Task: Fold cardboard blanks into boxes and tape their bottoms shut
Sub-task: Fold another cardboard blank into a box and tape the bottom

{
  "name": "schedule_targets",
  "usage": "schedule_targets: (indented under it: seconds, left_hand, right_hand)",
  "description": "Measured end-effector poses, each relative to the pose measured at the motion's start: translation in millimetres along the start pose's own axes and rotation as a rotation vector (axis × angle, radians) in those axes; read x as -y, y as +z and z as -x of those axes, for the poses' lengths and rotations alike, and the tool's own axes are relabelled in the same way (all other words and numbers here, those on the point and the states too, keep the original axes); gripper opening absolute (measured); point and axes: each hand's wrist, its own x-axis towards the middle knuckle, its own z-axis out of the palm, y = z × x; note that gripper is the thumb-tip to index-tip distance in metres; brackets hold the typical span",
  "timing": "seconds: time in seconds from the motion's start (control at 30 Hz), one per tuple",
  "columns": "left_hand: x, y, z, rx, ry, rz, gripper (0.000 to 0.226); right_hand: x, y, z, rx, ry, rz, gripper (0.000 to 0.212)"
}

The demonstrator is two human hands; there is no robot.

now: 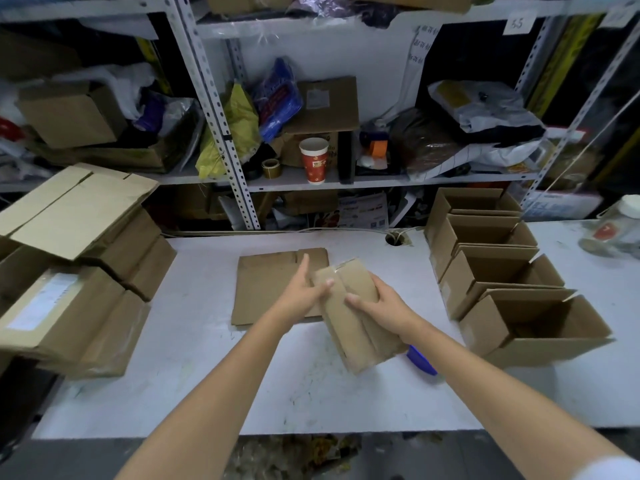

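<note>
1. The box (349, 327) is held in the air between both hands, just above the tabletop (207, 358). Its far end hangs over the near edge of the flat blanks (266, 289).
2. Its long axis runs from the far end, near the left hand, down toward the person and slightly to the right. The closed bottom faces up.
3. The left hand (303, 294) is against the box's far-left corner. Its fingers (304, 268) are stretched out straight along that side, and the thumb presses on the upturned face. It steadies more than grips.
4. The right hand (381, 310) has the real hold, with fingers curled round the right edge and the thumb laid across the top.
5. The row of open boxes (460, 282) stands well to the right, so the right hand is the nearer one. To my eye, setting the box there means swinging it right and turning it mouth-up.
6. The box is plain brown cardboard. Two flaps meet in a centre seam, and a glossy strip that looks like clear tape runs along its far part. The motion blur keeps me from being sure.
7. A blue object (420, 363) lies on the tabletop just under the box's near end. I can't tell what it is.
</note>
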Motion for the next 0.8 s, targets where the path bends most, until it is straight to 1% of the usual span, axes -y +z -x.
schedule_targets:
  seconds: [0.03, 0.07, 0.1, 0.13, 0.17, 0.2, 0.23, 0.27, 0.33, 0.4, 0.5, 0.57, 0.63, 0.67, 0.7, 0.73, 0.8]
  left_hand:
    - [2.7, 5.1, 1.3, -0.032, -0.051, 0.059, 0.090]
    - [8.3, 11.6, 1.2, -0.025, -0.099, 0.092, 0.092]
    - [13.9, 19.6, 3.0, 0.019, -0.126, 0.112, 0.090]
    - [19.7, 27.9, 4.3, 0.073, -0.136, 0.131, 0.080]
    - [25.6, 34.8, 6.2, 0.106, -0.133, 0.135, 0.065]
    - [32.8, 39.4, 6.3, 0.105, -0.126, 0.125, 0.049]
    - [39.0, 42.4, 6.2, 0.093, -0.122, 0.127, 0.040]
    - [45.6, 44.3, 5.2, 0.090, -0.132, 0.138, 0.036]
    - [53.8, 45.8, 5.9, 0.102, -0.151, 0.155, 0.038]
    - [60.0, 48.8, 6.9, 0.098, -0.171, 0.164, 0.041]
    - [70.5, 55.8, 3.8, 0.072, -0.187, 0.150, 0.045]
    - [76.1, 57.5, -0.3, 0.058, -0.203, 0.150, 0.046]
    - [77.7, 57.1, -3.3, 0.055, -0.227, 0.155, 0.044]
    - [78.4, 56.7, -4.6, 0.055, -0.240, 0.160, 0.043]
    - [78.6, 56.5, -5.3, 0.053, -0.247, 0.165, 0.043]
    - [79.3, 56.4, -6.1, 0.050, -0.250, 0.175, 0.043]
    - [81.9, 57.3, -7.2, 0.037, -0.253, 0.190, 0.044]
  right_hand:
    - [-2.1, -0.9, -1.2, -0.060, 0.017, -0.069, 0.059]
    - [-4.2, -1.6, -3.0, -0.107, 0.039, -0.108, 0.057]
    - [-5.3, -1.6, -3.9, -0.121, 0.068, -0.135, 0.053]
    - [-6.0, -0.8, -3.0, -0.098, 0.103, -0.161, 0.046]
    - [-7.2, 1.0, 0.0, -0.050, 0.155, -0.186, 0.040]
    - [-9.2, 3.2, 4.4, 0.005, 0.206, -0.195, 0.037]
    - [-12.2, 4.6, 9.7, 0.042, 0.247, -0.193, 0.036]
    - [-17.1, 5.4, 13.9, 0.061, 0.284, -0.195, 0.034]
    - [-25.4, 6.7, 19.3, 0.055, 0.322, -0.226, 0.030]
    - [-34.9, 11.8, 18.1, 0.000, 0.333, -0.243, 0.029]
    - [-51.0, 22.5, 12.1, -0.090, 0.332, -0.214, 0.042]
    - [-59.3, 23.8, 9.7, -0.084, 0.348, -0.213, 0.048]
    - [-66.1, 13.9, 8.3, -0.061, 0.378, -0.207, 0.036]
    - [-70.0, 5.3, 9.0, -0.081, 0.400, -0.158, 0.030]
    - [-78.0, -5.1, 9.0, -0.130, 0.411, -0.062, 0.030]
    - [-88.6, -15.5, 9.3, -0.203, 0.435, 0.096, 0.034]
    - [-113.1, -31.0, 10.0, -0.309, 0.520, 0.535, 0.044]
